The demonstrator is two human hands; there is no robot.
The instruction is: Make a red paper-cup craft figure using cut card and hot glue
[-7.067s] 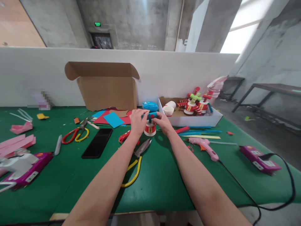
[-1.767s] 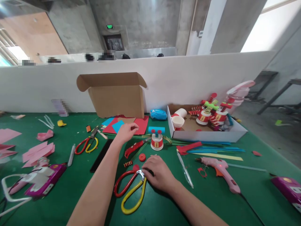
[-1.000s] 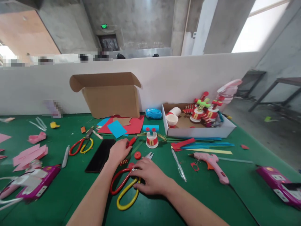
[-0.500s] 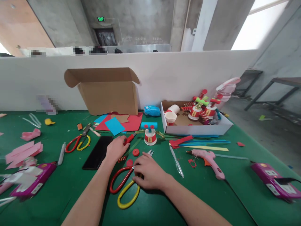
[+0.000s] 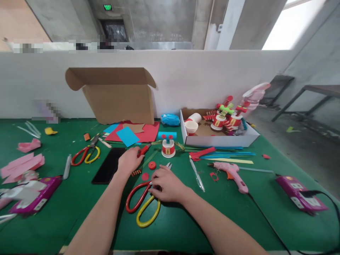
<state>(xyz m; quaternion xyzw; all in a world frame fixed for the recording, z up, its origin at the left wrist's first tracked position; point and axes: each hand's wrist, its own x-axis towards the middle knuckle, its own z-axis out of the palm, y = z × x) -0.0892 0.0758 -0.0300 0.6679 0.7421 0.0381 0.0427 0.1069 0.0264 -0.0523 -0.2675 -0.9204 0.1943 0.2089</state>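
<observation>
My left hand (image 5: pixel 129 161) lies on the green table beside the black phone, its fingers curled at the rear end of a red-handled tool (image 5: pixel 143 151) with a dark tip. Part of that handle is hidden by the fingers. Over the pivot of scissors (image 5: pixel 148 212) with one red and one yellow loop, my right hand (image 5: pixel 166 184) is closed; the blade tips show past its fingers. Between the hands lie a red foam ring (image 5: pixel 152 165), a red disc (image 5: pixel 145 176) and a folded red-gold paper spring (image 5: pixel 136 172). A paper-cup figure (image 5: pixel 168 148) with spring arms stands just beyond.
A white box (image 5: pixel 220 141) with finished figures and cups stands at back right. Paper strips (image 5: pixel 231 154), a pen (image 5: pixel 197 175) and a pink glue gun (image 5: pixel 231 171) with a trailing cord lie right. The phone (image 5: pixel 109 165) and other scissors (image 5: pixel 89 152) lie left.
The scissors and my right hand have shifted slightly to the right over the table. My left hand stays by the red-handled tool. The whole view has tilted down a little.
</observation>
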